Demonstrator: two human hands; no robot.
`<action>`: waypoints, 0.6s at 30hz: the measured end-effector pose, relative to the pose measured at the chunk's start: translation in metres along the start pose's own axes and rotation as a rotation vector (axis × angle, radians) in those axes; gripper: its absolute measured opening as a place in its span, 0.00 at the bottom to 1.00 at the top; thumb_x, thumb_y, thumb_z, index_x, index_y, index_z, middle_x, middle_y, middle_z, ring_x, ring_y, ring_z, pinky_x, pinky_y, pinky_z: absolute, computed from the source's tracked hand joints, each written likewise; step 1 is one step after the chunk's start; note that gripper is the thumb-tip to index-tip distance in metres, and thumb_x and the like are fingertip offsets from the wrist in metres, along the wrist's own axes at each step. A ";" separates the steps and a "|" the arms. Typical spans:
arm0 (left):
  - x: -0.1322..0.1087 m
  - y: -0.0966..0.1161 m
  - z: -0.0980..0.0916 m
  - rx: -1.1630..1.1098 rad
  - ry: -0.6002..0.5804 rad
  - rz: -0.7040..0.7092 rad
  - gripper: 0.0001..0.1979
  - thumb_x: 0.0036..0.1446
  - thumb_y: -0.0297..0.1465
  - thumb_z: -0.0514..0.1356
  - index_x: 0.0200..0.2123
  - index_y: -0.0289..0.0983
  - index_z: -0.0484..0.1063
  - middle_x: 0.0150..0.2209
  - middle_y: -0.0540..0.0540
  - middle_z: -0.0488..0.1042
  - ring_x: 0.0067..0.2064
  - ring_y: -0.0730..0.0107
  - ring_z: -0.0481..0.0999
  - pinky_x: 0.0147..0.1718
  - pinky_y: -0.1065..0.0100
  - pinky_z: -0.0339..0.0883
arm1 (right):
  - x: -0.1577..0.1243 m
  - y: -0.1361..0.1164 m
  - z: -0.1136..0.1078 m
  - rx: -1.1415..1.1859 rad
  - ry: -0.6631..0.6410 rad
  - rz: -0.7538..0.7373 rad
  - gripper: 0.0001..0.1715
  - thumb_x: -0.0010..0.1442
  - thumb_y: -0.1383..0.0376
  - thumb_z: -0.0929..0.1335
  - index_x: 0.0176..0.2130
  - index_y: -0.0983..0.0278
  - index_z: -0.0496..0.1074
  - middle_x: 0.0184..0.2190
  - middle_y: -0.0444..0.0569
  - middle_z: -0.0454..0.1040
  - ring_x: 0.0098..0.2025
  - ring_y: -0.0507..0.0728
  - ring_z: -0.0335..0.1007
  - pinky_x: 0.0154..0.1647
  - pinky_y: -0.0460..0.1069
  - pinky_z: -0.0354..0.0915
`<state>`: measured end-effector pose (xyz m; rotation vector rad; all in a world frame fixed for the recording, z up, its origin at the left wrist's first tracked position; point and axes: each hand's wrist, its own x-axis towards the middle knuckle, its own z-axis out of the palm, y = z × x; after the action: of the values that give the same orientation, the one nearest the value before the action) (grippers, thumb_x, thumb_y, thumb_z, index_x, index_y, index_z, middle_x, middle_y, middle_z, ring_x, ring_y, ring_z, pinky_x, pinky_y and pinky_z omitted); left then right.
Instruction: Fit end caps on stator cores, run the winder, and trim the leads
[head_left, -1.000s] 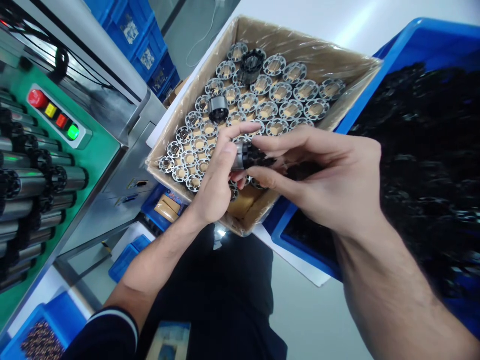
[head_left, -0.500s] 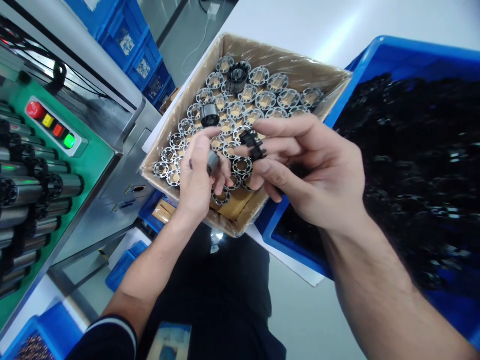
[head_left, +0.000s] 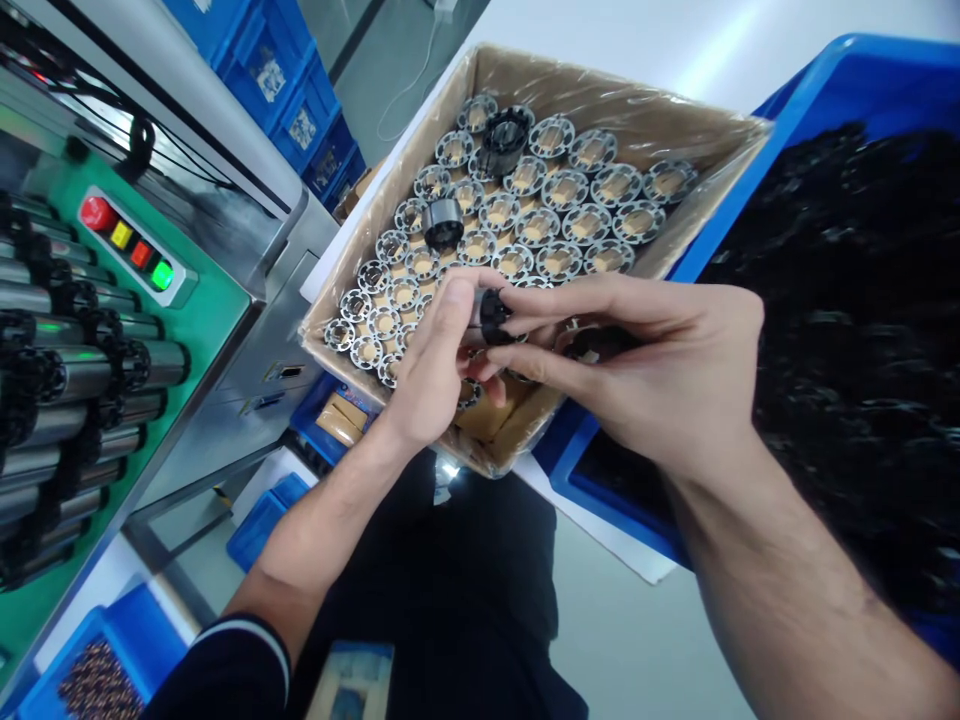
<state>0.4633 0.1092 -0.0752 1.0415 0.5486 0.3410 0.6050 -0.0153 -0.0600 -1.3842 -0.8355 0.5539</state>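
Note:
My left hand (head_left: 435, 365) is closed round a grey metal stator core (head_left: 478, 312), held over a cardboard box (head_left: 499, 455). My right hand (head_left: 667, 350) pinches a black plastic end piece (head_left: 495, 314) between thumb and fingers. That piece sits against the right-hand end of the core; how deeply it fits cannot be seen. Rows of ring-shaped metal stator cores (head_left: 564, 189) stand in the box beneath both hands. On top of them rest a core with a black end (head_left: 443, 224) and a black slotted ring (head_left: 505, 138).
To the right, a large blue bin (head_left: 600, 490) holds a heap of black plastic parts (head_left: 847, 330). At left, a green machine panel (head_left: 214, 330) carries rows of metal cylinders (head_left: 86, 375) and a button box (head_left: 139, 250). Blue crates (head_left: 277, 70) stand behind.
My hands have come together, bringing the black end piece from a gap away up against the core's end. The view has shifted, so the box appears farther right.

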 end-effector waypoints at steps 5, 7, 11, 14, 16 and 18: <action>-0.001 0.006 0.000 0.002 -0.014 0.003 0.22 0.87 0.59 0.67 0.55 0.47 0.79 0.40 0.49 0.71 0.32 0.69 0.72 0.27 0.67 0.78 | 0.002 0.002 -0.008 0.005 -0.059 -0.010 0.20 0.64 0.65 0.92 0.52 0.46 0.98 0.40 0.42 0.93 0.33 0.58 0.86 0.33 0.55 0.84; 0.000 0.007 0.000 0.019 -0.032 -0.019 0.21 0.88 0.58 0.65 0.54 0.47 0.80 0.42 0.49 0.73 0.31 0.69 0.70 0.27 0.65 0.77 | 0.003 0.004 -0.008 0.013 -0.059 -0.009 0.21 0.63 0.65 0.93 0.52 0.44 0.98 0.40 0.41 0.93 0.34 0.59 0.86 0.33 0.57 0.83; 0.002 0.004 -0.003 0.023 -0.116 -0.062 0.27 0.83 0.63 0.67 0.54 0.46 0.80 0.44 0.48 0.78 0.31 0.68 0.71 0.30 0.60 0.83 | 0.003 0.008 -0.002 0.068 -0.075 0.002 0.20 0.64 0.62 0.93 0.52 0.41 0.98 0.41 0.41 0.92 0.35 0.60 0.88 0.35 0.58 0.85; 0.002 0.006 -0.006 0.033 -0.168 -0.057 0.27 0.81 0.62 0.72 0.60 0.47 0.80 0.42 0.48 0.79 0.34 0.65 0.79 0.34 0.60 0.86 | 0.007 0.004 -0.006 0.096 -0.146 0.003 0.20 0.64 0.63 0.93 0.53 0.44 0.98 0.39 0.41 0.91 0.32 0.58 0.85 0.33 0.56 0.82; 0.003 0.014 -0.007 0.102 -0.129 0.015 0.25 0.81 0.60 0.73 0.61 0.47 0.78 0.40 0.50 0.77 0.34 0.66 0.77 0.35 0.62 0.85 | 0.010 -0.004 -0.020 0.027 -0.132 -0.002 0.25 0.63 0.60 0.93 0.57 0.46 0.97 0.43 0.43 0.93 0.34 0.58 0.86 0.35 0.56 0.82; 0.011 0.027 -0.005 0.252 -0.093 0.141 0.23 0.82 0.57 0.73 0.60 0.46 0.78 0.41 0.50 0.76 0.38 0.65 0.77 0.41 0.61 0.85 | 0.012 -0.012 -0.042 -0.133 0.008 -0.013 0.26 0.66 0.56 0.92 0.61 0.49 0.96 0.49 0.46 0.94 0.39 0.59 0.88 0.38 0.56 0.81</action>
<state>0.4691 0.1314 -0.0565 1.3372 0.4424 0.3508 0.6437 -0.0342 -0.0452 -1.4999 -0.8872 0.4892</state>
